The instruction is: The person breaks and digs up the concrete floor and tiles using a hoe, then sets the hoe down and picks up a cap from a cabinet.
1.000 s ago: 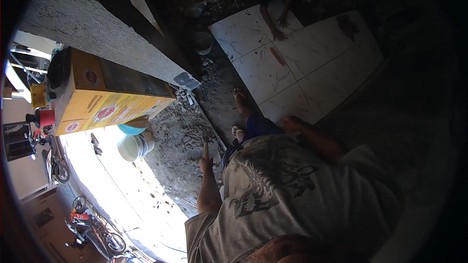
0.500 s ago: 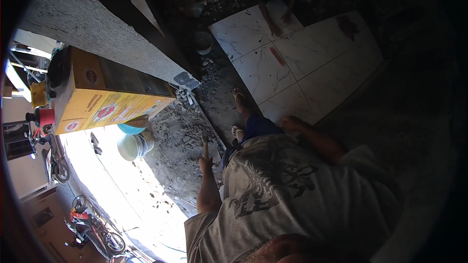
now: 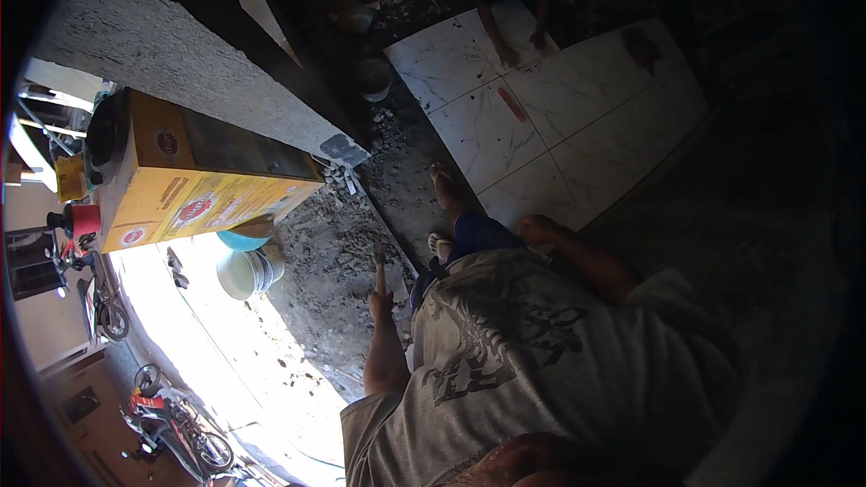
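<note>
My left hand (image 3: 381, 304) is closed round the pale handle of a slim tool (image 3: 381, 271), whose far end points away from me over rough ground. The tool's kind is too small to make out. On the other side, my right hand (image 3: 538, 229) hangs beside my blue shorts (image 3: 483, 233), close to the edge of the white marbled tiles (image 3: 577, 140). Shadow hides how its fingers lie. A narrow red object (image 3: 511, 104) rests on the tiles. Beyond it, a co-worker's hands (image 3: 508, 56) are down at a far tile.
Left stands a yellow printed cabinet (image 3: 203, 203) under a concrete beam (image 3: 198, 45). Near it are a white bucket (image 3: 242, 272) and a blue basin (image 3: 244, 239). Another bucket (image 3: 374, 78) sits by the tiles. Loose rubble (image 3: 338, 179) and motorcycles (image 3: 176, 433) are also in view.
The co-worker's hand on the right has shifted slightly at the tile's edge. My own hands and the tool stay almost where they were.
</note>
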Tool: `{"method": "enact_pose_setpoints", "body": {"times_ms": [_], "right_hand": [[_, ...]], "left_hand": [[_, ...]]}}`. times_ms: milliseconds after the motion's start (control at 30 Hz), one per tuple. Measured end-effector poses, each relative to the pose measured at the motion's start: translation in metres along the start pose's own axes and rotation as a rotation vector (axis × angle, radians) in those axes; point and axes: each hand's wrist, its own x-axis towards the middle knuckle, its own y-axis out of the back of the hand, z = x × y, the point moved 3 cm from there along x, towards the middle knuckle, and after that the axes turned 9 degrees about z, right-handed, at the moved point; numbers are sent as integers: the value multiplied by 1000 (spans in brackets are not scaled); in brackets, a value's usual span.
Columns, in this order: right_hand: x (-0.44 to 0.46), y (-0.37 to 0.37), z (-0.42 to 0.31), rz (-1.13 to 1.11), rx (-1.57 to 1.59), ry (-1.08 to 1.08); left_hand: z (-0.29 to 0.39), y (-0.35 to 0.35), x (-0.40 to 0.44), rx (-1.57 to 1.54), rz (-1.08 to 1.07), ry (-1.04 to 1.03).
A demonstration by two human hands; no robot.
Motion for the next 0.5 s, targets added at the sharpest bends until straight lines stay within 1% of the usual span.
{"method": "enact_pose_setpoints", "body": {"times_ms": [100, 167, 267, 300, 400, 500], "right_hand": [[-2, 5, -8, -35, -34, -31], [-4, 9, -14, -77, -70, -43], [-2, 5, -9, -22, -67, -7], [0, 1, -6, -34, -71, -12], [4, -2, -2, -38, -73, -5], [3, -4, -2, 0, -64, 33]], "left_hand": [[3, 3, -3, -3, -19, 25], [-6, -4, 6, 29, -8, -2], [-13, -12, 21, 78, -13, -18], [-14, -13, 22, 95, -18, -19], [-16, -14, 20, 9, -43, 27], [-21, -19, 27, 18, -24, -18]]}}
